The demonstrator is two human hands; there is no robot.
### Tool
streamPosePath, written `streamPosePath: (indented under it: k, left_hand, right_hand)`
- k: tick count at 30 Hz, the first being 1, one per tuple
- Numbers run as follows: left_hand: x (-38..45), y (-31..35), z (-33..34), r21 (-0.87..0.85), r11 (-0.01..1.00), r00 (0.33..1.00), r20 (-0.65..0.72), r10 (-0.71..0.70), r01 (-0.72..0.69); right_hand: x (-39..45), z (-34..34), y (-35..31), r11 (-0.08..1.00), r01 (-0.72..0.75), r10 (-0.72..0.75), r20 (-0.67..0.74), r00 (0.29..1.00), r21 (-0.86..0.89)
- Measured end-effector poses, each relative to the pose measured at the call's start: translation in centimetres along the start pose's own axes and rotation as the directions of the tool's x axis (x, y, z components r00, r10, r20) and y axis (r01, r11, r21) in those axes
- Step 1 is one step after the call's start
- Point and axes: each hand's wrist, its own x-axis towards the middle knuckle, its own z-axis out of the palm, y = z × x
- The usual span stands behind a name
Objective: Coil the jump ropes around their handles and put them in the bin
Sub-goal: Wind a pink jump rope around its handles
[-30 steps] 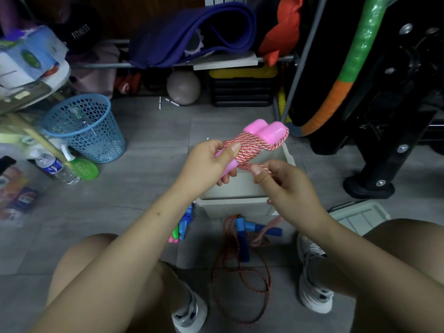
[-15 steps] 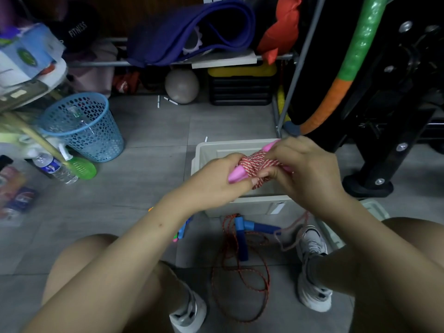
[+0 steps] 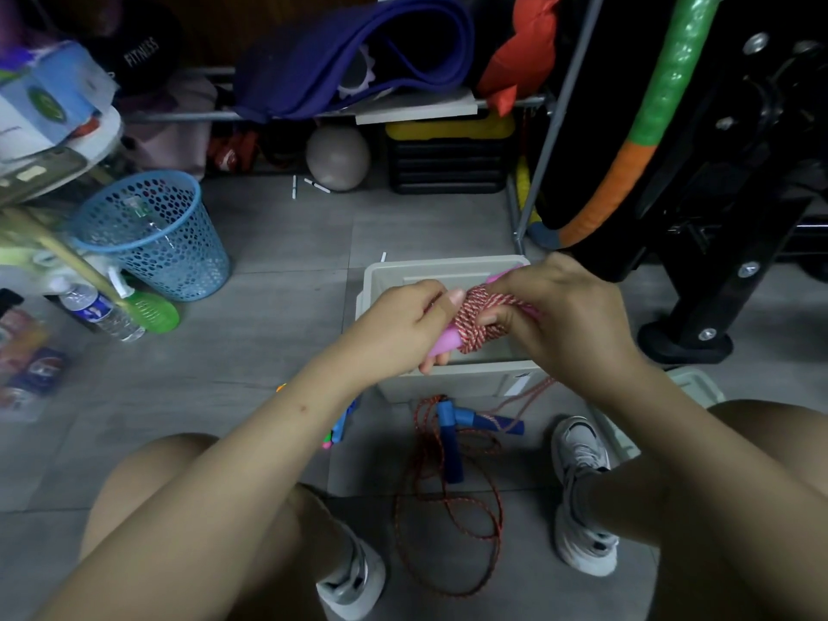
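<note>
We grip the pink handles [image 3: 443, 345] in our left hand [image 3: 410, 327] while our right hand [image 3: 560, 311] pinches the red-and-white rope [image 3: 477, 322] coiled round them, above the bin [image 3: 448, 268].

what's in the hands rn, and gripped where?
Pink-handled jump rope, held over the bin. Left hand grips the near handle ends; right hand grips the far end, fingers curled around the red-white coil.
</note>
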Motion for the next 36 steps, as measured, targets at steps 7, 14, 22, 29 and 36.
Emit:
streamPosePath:
  k: [7,14,22,29,36]
  left_hand:
    - [-0.1,0.1,0.1,0.316,0.948,0.994,0.109,0.005,-0.039]
    - [-1.1,0.0,0.9,0.263,0.956,0.974,0.212,0.075,-0.131]
    - [-1.4,0.1,-0.3,-0.074,0.994,0.969,0.231,0.094,-0.079]
    - [-1.8,-0.2,-0.7,-0.135,0.988,0.965,0.236,0.111,-0.081]
    - [-2.2,-0.1,-0.8,-0.207,0.976,0.991,0.099,0.094,-0.072]
  right_hand:
    - [1.0,0.1,0.5,0.997,0.001,0.009,0.142,0.99,-0.075]
    - [1.8,-0.8,1.1,0.958,-0.281,0.271,0.485,0.831,-0.054]
    - [1.7,-0.4,3.3,0.452,-0.659,0.064,0.715,0.696,0.601]
    - [1.5,0.1,2.9,0.464,-0.655,0.14,0.681,0.718,0.596]
    - [1.2,-0.1,2.5,0.339,-0.779,0.215,0.762,0.61,0.528]
